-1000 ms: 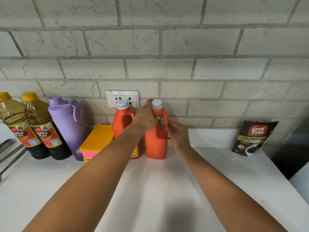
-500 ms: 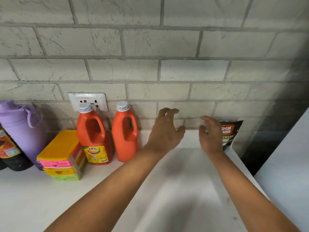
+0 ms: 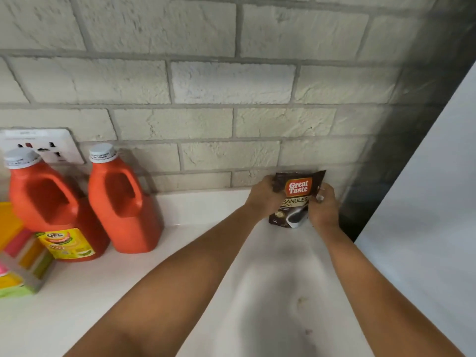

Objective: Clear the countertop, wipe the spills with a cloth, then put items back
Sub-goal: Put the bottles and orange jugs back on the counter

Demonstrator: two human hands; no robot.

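A dark brown coffee pouch [image 3: 296, 199] with a red label stands against the brick wall at the back right of the white countertop [image 3: 180, 279]. My left hand [image 3: 262, 197] grips its left side and my right hand [image 3: 323, 207] grips its right side. Two orange jugs with white caps stand at the back left: one [image 3: 123, 202] nearer the middle, one with a yellow label [image 3: 51, 210] beside it. A few small brown specks [image 3: 301, 301] mark the countertop between my forearms.
A stack of yellow, pink and green packs [image 3: 18, 256] lies at the left edge. A white wall socket [image 3: 59, 145] sits behind the jugs. A white panel [image 3: 425, 228] rises along the counter's right side, with a dark gap beside the pouch.
Both hands left the orange jug, moved right across the counter and took hold of the coffee pouch. The view swung right, so the oil bottles and purple flask left the frame.
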